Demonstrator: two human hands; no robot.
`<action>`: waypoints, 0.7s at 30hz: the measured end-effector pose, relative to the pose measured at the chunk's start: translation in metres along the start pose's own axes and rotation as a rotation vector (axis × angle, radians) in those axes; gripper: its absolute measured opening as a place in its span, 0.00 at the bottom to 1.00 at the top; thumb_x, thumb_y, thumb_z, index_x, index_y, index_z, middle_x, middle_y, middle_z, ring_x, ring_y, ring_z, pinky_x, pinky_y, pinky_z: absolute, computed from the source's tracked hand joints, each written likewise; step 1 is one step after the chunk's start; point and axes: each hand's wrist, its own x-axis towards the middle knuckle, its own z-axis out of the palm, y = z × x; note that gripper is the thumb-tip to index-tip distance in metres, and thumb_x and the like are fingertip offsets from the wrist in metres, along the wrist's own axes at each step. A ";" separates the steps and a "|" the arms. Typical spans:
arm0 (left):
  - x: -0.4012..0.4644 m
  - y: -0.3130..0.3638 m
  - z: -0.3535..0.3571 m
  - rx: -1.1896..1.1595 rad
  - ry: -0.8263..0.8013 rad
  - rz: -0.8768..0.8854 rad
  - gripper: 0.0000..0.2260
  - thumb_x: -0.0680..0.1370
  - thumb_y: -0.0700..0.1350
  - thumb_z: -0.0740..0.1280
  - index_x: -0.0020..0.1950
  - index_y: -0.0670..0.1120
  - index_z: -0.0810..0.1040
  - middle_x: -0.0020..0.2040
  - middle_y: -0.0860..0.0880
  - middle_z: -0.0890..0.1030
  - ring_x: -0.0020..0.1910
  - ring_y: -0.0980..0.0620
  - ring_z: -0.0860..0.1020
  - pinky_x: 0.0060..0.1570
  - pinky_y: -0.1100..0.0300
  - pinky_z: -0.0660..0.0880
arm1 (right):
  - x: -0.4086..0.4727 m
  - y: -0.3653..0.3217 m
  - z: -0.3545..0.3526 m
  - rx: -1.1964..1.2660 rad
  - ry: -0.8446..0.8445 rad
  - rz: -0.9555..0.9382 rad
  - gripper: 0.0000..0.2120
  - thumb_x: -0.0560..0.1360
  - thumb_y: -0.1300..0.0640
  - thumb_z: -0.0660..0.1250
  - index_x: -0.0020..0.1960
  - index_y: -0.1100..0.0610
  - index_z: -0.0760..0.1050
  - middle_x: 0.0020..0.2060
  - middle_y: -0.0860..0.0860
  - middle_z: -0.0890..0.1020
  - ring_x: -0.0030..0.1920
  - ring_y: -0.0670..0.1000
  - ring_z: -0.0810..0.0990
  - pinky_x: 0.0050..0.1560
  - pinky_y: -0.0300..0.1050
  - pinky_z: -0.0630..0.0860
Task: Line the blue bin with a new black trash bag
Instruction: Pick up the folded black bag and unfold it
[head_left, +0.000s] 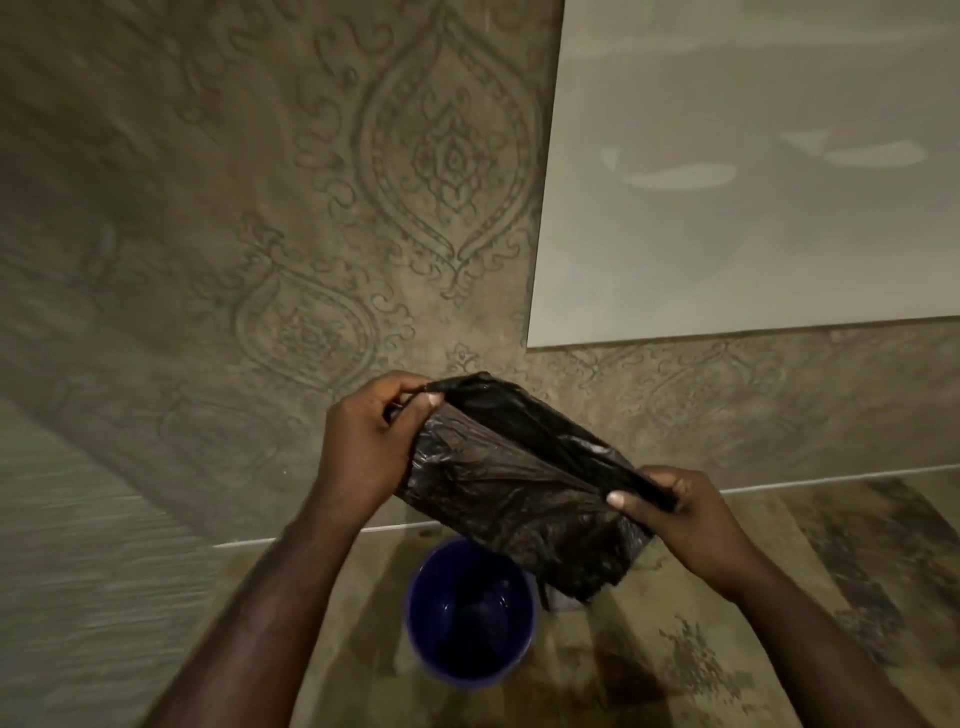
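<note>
A black trash bag hangs stretched between both hands above the floor. My left hand pinches its upper left edge, and my right hand grips the opposite edge lower on the right. The bag's top is pulled slightly apart, and its wrinkled body droops toward the bin. The blue bin stands upright on the floor directly below, round and with nothing visible inside. The bag's lower corner overlaps the bin's right rim in view.
A patterned grey-brown wall rises just behind the bin, with a white baseboard along its foot. A pale glossy panel covers the wall's upper right. The floor is mottled stone tile.
</note>
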 end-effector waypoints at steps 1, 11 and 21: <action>-0.001 0.007 -0.012 -0.036 0.016 -0.019 0.09 0.76 0.44 0.70 0.41 0.59 0.80 0.37 0.61 0.84 0.37 0.66 0.81 0.38 0.74 0.73 | -0.003 -0.016 0.001 0.021 0.006 -0.004 0.02 0.72 0.60 0.73 0.43 0.55 0.85 0.35 0.54 0.85 0.37 0.46 0.81 0.38 0.41 0.76; 0.005 0.057 -0.085 -0.085 0.268 -0.132 0.12 0.77 0.54 0.67 0.38 0.49 0.82 0.33 0.51 0.83 0.31 0.58 0.78 0.34 0.65 0.73 | -0.021 -0.097 0.031 0.652 0.101 0.171 0.16 0.76 0.57 0.67 0.58 0.68 0.79 0.55 0.66 0.83 0.60 0.67 0.79 0.65 0.65 0.72; 0.014 0.049 -0.093 -0.031 0.329 -0.281 0.16 0.77 0.54 0.67 0.37 0.45 0.82 0.35 0.45 0.83 0.35 0.50 0.79 0.42 0.50 0.77 | -0.009 -0.131 0.040 1.038 -0.026 0.247 0.16 0.77 0.57 0.67 0.61 0.66 0.77 0.57 0.67 0.81 0.55 0.62 0.83 0.60 0.62 0.77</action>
